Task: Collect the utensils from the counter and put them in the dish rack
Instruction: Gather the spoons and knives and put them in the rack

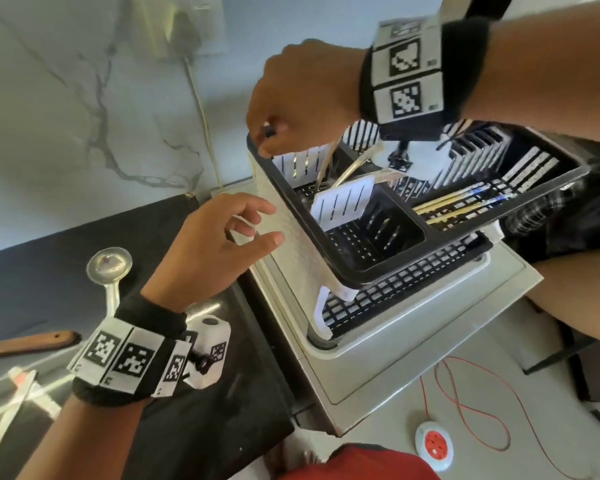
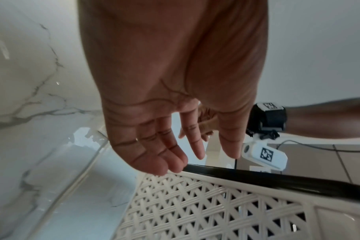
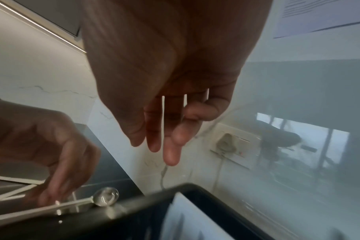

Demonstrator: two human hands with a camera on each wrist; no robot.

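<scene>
The dish rack, a black tray point(image 1: 378, 268) on a white lattice frame point(image 2: 195, 211), stands on a steel drainboard. Gold-handled utensils point(image 1: 326, 168) stand in its cutlery compartment, and chopsticks point(image 1: 465, 202) lie across its tray. My right hand point(image 1: 264, 140) hovers over the rack's far-left corner; in the right wrist view the hand point(image 3: 154, 151) has its fingers straight and holds nothing. My left hand point(image 1: 274, 223) is open beside the rack's white side, its fingertips point(image 2: 175, 167) at the black rim point(image 2: 277, 180). A clear ladle point(image 1: 108, 268) lies on the dark counter.
A wooden handle point(image 1: 32, 342) and white utensils point(image 1: 14, 393) lie on the counter at the lower left. A wall socket with a cable point(image 1: 184, 29) sits on the marble wall behind. A red cable and a round white-and-red device point(image 1: 433, 445) lie on the floor.
</scene>
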